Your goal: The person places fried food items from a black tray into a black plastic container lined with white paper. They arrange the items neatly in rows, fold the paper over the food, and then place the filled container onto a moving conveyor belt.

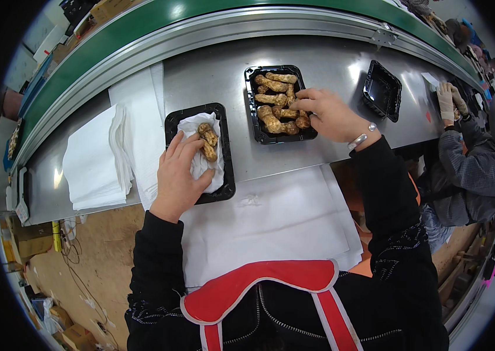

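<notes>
Trays (230,169) near the desk's (341,64) front edge
Left hand (178,175) loosely spread over paper (217,175); right hand (338,120) at mushrooms (271,99), grip unclear.

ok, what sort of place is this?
Probably a food-packing workshop: mushroom-like pieces sit in black trays on a long metal bench, with a gloved co-worker off to the right.

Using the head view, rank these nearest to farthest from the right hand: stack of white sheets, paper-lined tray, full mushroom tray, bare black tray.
From the right hand:
1. Full mushroom tray: under its fingertips.
2. Bare black tray: to its right, apart.
3. Paper-lined tray: left, at the other hand.
4. Stack of white sheets: farthest left.
</notes>
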`<state>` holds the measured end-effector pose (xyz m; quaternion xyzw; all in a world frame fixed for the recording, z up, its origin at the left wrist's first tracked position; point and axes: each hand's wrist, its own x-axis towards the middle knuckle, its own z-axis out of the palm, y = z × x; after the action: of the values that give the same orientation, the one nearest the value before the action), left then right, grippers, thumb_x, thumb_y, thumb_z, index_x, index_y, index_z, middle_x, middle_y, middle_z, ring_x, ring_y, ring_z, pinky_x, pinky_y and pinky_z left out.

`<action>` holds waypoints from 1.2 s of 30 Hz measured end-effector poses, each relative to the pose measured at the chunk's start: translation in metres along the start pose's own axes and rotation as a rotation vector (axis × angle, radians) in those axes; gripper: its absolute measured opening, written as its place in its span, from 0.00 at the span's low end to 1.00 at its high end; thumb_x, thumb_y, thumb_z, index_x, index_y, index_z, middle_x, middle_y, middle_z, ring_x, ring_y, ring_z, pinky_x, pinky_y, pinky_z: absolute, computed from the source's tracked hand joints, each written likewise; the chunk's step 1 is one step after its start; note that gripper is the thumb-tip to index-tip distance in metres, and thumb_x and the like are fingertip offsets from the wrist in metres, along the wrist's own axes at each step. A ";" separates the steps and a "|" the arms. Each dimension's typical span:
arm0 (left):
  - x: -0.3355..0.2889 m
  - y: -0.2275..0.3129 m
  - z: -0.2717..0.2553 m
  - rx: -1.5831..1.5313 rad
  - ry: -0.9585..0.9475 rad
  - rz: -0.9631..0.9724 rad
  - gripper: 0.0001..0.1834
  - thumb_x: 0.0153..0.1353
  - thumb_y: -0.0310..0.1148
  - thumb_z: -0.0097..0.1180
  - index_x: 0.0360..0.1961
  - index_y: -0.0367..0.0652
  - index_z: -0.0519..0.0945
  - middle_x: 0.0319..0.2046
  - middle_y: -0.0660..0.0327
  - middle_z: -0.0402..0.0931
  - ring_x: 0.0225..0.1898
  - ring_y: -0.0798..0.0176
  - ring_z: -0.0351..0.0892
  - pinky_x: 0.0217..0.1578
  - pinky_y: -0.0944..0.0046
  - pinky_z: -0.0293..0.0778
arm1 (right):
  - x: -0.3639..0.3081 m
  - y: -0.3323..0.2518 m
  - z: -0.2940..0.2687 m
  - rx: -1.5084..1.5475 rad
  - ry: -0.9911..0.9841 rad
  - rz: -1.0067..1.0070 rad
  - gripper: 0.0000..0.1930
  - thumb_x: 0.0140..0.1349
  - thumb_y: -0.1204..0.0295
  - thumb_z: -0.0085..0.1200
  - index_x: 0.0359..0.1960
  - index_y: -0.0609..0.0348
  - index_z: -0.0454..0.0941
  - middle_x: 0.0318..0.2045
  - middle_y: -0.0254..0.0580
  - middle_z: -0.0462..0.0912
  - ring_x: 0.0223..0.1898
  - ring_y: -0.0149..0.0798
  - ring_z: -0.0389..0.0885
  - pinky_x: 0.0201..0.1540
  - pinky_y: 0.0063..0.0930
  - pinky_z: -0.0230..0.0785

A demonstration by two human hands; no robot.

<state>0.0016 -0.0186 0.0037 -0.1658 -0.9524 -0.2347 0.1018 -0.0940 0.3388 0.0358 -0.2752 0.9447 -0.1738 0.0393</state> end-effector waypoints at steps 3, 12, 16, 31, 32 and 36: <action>0.000 0.000 0.000 -0.006 0.001 0.000 0.30 0.48 0.30 0.69 0.56 0.43 0.77 0.63 0.55 0.76 0.71 0.42 0.65 0.67 0.49 0.64 | 0.003 -0.001 0.000 -0.054 -0.031 0.007 0.17 0.59 0.80 0.53 0.50 0.53 0.83 0.61 0.44 0.76 0.63 0.53 0.70 0.67 0.46 0.62; 0.001 -0.002 0.001 -0.005 0.004 0.008 0.30 0.48 0.30 0.69 0.56 0.43 0.77 0.62 0.55 0.77 0.71 0.41 0.65 0.67 0.49 0.64 | 0.009 0.008 -0.003 0.344 0.132 0.041 0.12 0.64 0.77 0.56 0.49 0.59 0.82 0.48 0.44 0.83 0.50 0.50 0.80 0.54 0.36 0.73; -0.003 -0.004 0.002 -0.006 0.007 0.002 0.31 0.49 0.30 0.69 0.57 0.43 0.77 0.62 0.55 0.77 0.71 0.41 0.65 0.67 0.49 0.64 | 0.007 0.000 -0.005 0.324 0.261 0.054 0.11 0.65 0.77 0.57 0.48 0.62 0.82 0.43 0.46 0.84 0.44 0.48 0.81 0.50 0.35 0.73; -0.004 -0.006 0.004 -0.023 0.013 -0.006 0.34 0.52 0.35 0.68 0.61 0.44 0.74 0.65 0.55 0.72 0.73 0.45 0.62 0.67 0.46 0.61 | 0.009 -0.050 0.028 0.154 0.349 -0.037 0.11 0.60 0.67 0.63 0.42 0.57 0.84 0.38 0.42 0.83 0.47 0.50 0.78 0.52 0.42 0.68; -0.005 -0.007 0.004 -0.033 0.031 -0.003 0.35 0.52 0.35 0.68 0.63 0.44 0.73 0.66 0.54 0.71 0.73 0.45 0.62 0.68 0.46 0.61 | 0.008 -0.050 0.025 0.239 0.385 0.006 0.10 0.60 0.68 0.63 0.41 0.57 0.84 0.38 0.42 0.83 0.47 0.50 0.78 0.51 0.42 0.68; -0.002 -0.003 0.001 -0.038 0.027 -0.019 0.43 0.50 0.34 0.70 0.68 0.42 0.67 0.66 0.49 0.71 0.71 0.42 0.64 0.69 0.48 0.62 | 0.005 -0.048 0.022 0.391 0.527 0.053 0.08 0.60 0.70 0.63 0.40 0.56 0.84 0.38 0.42 0.82 0.44 0.51 0.79 0.51 0.42 0.68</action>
<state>0.0025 -0.0214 0.0012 -0.1557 -0.9478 -0.2561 0.1092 -0.0704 0.2917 0.0322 -0.1831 0.8780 -0.4162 -0.1500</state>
